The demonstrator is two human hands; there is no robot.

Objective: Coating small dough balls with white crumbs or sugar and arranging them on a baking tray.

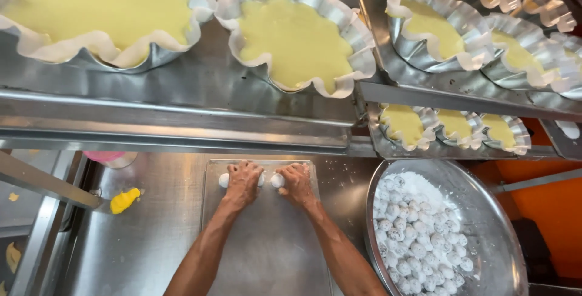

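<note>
Head view: my left hand (242, 182) and right hand (295, 181) lie side by side, palms down at far end of the steel board (267, 253) on the worktop. Fingers curled over white dough balls (277, 180), which peek out betw. and beside them. Arms straight fwd. Bowl of floured balls (479, 211) near right, closer to the right hand.

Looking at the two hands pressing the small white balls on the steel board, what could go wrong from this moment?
1. The white balls sit near the far edge of the steel board under the left hand and right hand; one might roll off.
2. The batter-filled moulds stand on the shelf directly above, so a raised hand could perhaps bump it.
3. The big bowl of floured balls appears to overhang the table edge.
</note>
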